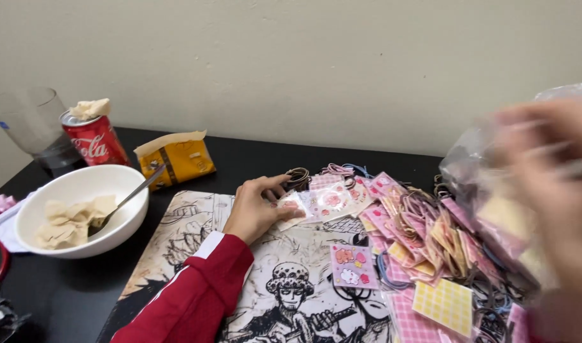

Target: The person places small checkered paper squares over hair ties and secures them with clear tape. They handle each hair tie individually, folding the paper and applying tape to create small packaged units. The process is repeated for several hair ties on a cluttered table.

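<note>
My left hand [258, 206], in a red sleeve with a white stripe, rests on a black-and-white illustrated mat [195, 235] and pinches the edge of a small pink sticker packet [316, 202]. A heap of pink and yellow packets with hair ties [424, 235] lies to its right. My right hand [551, 184] is raised close to the camera and badly blurred; it seems to grip a clear plastic bag [475, 159] holding more packets.
A white bowl [62, 187] with crumpled tissue and a spoon sits at the left. Behind it stand a red soda can [97, 141], a clear glass [27, 121] and a torn yellow packet [176, 159]. The table meets the wall behind.
</note>
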